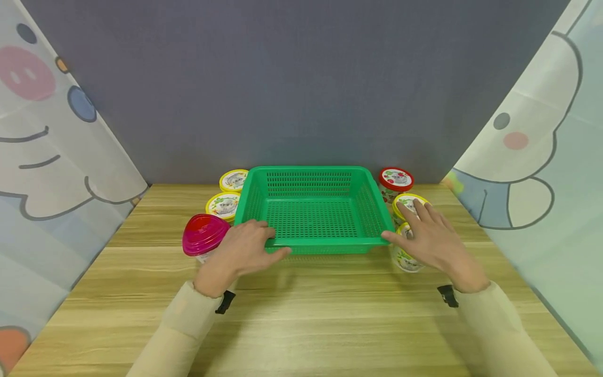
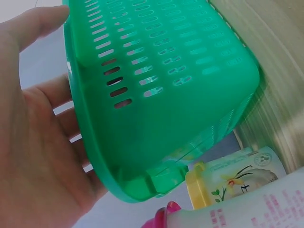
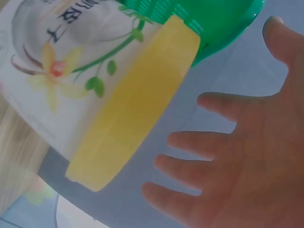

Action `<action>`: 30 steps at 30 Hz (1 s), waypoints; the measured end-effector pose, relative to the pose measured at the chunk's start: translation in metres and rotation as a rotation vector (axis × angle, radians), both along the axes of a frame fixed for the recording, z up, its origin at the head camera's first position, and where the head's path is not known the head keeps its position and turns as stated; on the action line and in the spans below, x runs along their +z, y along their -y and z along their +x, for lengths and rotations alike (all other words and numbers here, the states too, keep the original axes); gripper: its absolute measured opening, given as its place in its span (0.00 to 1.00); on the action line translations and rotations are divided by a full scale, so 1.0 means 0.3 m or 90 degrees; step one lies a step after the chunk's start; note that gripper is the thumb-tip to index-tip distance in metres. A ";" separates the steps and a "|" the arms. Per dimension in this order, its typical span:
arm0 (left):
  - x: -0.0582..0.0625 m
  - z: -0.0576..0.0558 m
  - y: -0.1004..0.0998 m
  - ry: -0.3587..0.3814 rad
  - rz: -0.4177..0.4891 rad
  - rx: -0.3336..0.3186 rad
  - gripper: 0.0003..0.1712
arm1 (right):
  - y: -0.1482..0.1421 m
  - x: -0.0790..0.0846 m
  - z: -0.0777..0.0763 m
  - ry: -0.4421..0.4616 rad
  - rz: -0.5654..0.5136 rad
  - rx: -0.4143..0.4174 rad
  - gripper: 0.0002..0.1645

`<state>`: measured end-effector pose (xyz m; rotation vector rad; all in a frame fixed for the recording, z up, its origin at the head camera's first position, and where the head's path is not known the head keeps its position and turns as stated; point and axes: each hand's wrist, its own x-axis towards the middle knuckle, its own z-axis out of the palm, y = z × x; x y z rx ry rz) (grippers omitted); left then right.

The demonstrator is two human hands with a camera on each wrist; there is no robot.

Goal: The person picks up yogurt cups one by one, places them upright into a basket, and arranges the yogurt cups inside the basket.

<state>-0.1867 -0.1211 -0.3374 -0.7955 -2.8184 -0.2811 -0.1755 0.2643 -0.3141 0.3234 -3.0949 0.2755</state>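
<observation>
1. Green basket: one. Sits mid-table toward the back, between two rows of tubs.
2. Tubs: six, three per side. Left row: two yellow-lidded tubs and, nearest, one magenta-lidded tub. Right row: one red-lidded tub at the back, then two more with yellow lids.
3. Hands: two. Left hand at the near left corner of the basket, fingers slightly apart and passing behind the rim, thumb off to the other side; cannot tell whether they clamp it. Right hand by the near right corner, over the yellow lids, fingers spread apart, gripping nothing.
4. Basket's looks: glossy plastic, rectangular, rounded corners, rolled rim. Slotted walls, base in a fine grid. Level, opening upward.
5. Surface: pale wood-grain table, yellowish brown, with streaks running across.
6. Room: plain grey panel behind; cartoon-printed cloth hangings on both sides. Cream sleeves on both arms.
</observation>
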 end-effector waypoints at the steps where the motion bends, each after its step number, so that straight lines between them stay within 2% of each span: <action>1: -0.001 -0.001 0.000 -0.004 -0.001 -0.002 0.26 | -0.003 -0.002 0.001 0.002 0.000 0.000 0.55; 8: -0.006 -0.006 0.000 -0.003 0.003 0.000 0.25 | -0.017 -0.012 0.010 -0.001 -0.001 0.003 0.55; 30: -0.003 -0.008 0.000 0.006 0.002 0.003 0.24 | -0.048 -0.053 0.026 0.035 0.009 0.002 0.63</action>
